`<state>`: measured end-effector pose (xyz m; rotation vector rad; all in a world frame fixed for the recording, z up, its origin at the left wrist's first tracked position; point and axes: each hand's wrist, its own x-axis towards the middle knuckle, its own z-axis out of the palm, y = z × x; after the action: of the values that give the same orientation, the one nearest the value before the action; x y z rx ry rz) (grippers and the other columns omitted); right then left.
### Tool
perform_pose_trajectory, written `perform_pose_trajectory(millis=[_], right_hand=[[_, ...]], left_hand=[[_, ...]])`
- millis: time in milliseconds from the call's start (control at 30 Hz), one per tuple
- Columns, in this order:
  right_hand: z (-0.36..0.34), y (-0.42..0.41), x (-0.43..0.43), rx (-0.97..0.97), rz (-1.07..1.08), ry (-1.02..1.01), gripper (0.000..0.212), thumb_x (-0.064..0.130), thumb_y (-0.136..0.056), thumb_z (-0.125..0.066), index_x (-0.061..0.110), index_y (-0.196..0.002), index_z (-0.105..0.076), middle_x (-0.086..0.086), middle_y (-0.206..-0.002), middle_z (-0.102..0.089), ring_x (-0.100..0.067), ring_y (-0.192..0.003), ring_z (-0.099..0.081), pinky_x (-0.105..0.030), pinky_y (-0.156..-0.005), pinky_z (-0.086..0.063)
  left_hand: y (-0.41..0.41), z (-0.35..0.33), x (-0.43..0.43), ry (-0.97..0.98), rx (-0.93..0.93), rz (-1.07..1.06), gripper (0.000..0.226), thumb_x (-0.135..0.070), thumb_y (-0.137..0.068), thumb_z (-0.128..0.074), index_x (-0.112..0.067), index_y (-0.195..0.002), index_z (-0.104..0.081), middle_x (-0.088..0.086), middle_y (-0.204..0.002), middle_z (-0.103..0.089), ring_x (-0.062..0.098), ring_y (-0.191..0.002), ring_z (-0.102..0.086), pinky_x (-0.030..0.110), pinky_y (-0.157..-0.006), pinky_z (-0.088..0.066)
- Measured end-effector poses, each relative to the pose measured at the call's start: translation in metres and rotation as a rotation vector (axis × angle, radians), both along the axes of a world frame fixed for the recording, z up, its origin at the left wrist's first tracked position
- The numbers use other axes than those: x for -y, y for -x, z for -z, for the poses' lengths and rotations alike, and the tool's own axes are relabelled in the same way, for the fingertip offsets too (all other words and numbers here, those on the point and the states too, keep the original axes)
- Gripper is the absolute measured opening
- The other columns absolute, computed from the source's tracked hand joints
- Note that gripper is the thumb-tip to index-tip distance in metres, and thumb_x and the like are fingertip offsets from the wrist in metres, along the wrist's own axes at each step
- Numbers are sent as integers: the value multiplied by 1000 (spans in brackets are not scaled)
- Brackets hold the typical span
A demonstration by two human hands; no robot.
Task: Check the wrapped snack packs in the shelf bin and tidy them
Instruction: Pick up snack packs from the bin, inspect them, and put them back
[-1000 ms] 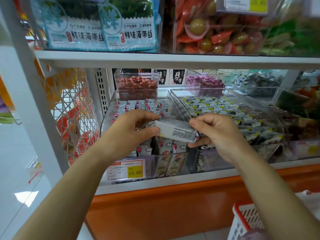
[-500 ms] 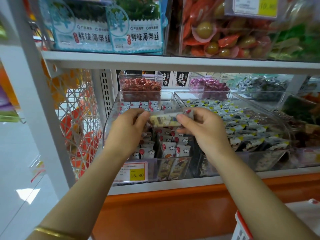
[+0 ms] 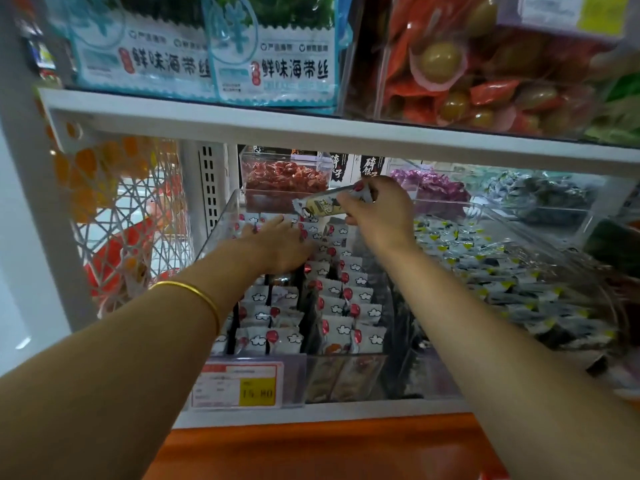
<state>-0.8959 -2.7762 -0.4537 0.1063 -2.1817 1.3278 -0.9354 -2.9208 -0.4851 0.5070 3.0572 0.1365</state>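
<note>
Up near the bin's (image 3: 221,220) back edge, the right hand (image 3: 381,216) pinches one pack (image 3: 325,204) clear of the rows, likely to check it, while the left hand (image 3: 277,244) rests flat, fingers straight, on the packs (image 3: 332,299), probably steadying them.

Cannot read the small print on the price label (image 3: 239,386) at the front of the shelf bin (image 3: 216,233). Cannot see all the wrapped packs (image 3: 332,306): some covered by the left hand (image 3: 277,247) at the bin's back. Above the bin, right end of the snack pack (image 3: 320,204) buried in the right hand (image 3: 377,216). Higher, seaweed bags (image 3: 270,64) cut by the top edge.
</note>
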Motion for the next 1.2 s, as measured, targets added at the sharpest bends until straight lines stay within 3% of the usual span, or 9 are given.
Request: perform_pose_trajectory(millis=[133, 300, 433, 533, 700, 767, 867, 1033, 1200], right_hand=[[0, 10, -2, -16, 7, -62, 17, 16, -86, -65, 1, -90, -58, -8, -92, -59, -29, -91, -62, -47, -84, -52], [-7, 31, 11, -10, -52, -246, 21, 14, -86, -64, 0, -100, -58, -2, -88, -52, -22, -85, -57, -38, -78, -53], [-7, 49, 21, 21, -75, -418, 22, 10, -85, -62, 1, -103, -53, -7, -93, -53, -19, -84, -49, -30, -69, -41], [-2, 60, 30, 64, -112, -535, 21, 12, -85, -63, 5, -100, -51, -6, -91, -49, -19, -82, -45, -26, -66, -32], [1, 70, 47, 154, -200, -667, 32, 18, -81, -69, 3, -107, -59, -7, -99, -56, -18, -87, -52, -25, -66, -40], [8, 74, 51, 239, -268, -788, 24, 19, -89, -61, 3, -106, -64, -12, -107, -64, -24, -96, -59, -34, -79, -48], [17, 77, 53, 316, -239, -985, 26, 14, -95, -49, 15, -115, -65, -5, -127, -60, -26, -122, -49, -47, -103, -39], [11, 83, 47, 267, -246, -723, 25, 7, -95, -44, 10, -104, -66, -8, -118, -63, -21, -108, -58, -31, -90, -43], [18, 103, 56, 169, 70, -850, 17, 9, -92, -50, 11, -101, -64, -9, -113, -61, -24, -106, -55, -39, -96, -46]], left_hand=[[5, 5, 1, 54, 89, -58, 58, -47, -97, -12, -18, -137, -42, 15, -145, -33, 34, -138, -20, 66, -108, -11], [-1, 2, 10, 170, 85, -28, 70, -56, -94, -6, -14, -110, -59, 8, -141, -42, 22, -142, -16, 60, -109, -5], [-12, 1, 16, 162, 8, 23, 49, -49, -98, -12, -18, -89, -49, 6, -136, -45, 20, -141, -18, 59, -107, -12], [-20, 2, 18, 149, 4, 22, 61, -51, -97, -10, -13, -111, -55, 4, -145, -37, 18, -143, -11, 57, -109, -9], [-36, 5, 23, 7, -67, 42, 49, -47, -97, -17, -16, -116, -50, 3, -148, -32, 18, -143, -9, 58, -109, -7], [-43, 10, 26, -36, -95, 39, 52, -46, -97, -18, -17, -133, -42, 1, -152, -24, 19, -144, -3, 58, -110, -4], [-51, 15, 29, -77, -98, 27, 54, -46, -98, -19, -19, -142, -32, 1, -157, -11, 19, -145, 4, 54, -113, 3], [-53, 18, 29, -113, -81, 9, 59, -47, -97, -19, -19, -150, -13, 1, -159, 2, 17, -144, 9, 49, -115, 6], [-56, 18, 30, -137, -70, -3, 58, -47, -98, -19, -19, -149, -14, 2, -159, 2, 17, -144, 10, 47, -114, 7]])
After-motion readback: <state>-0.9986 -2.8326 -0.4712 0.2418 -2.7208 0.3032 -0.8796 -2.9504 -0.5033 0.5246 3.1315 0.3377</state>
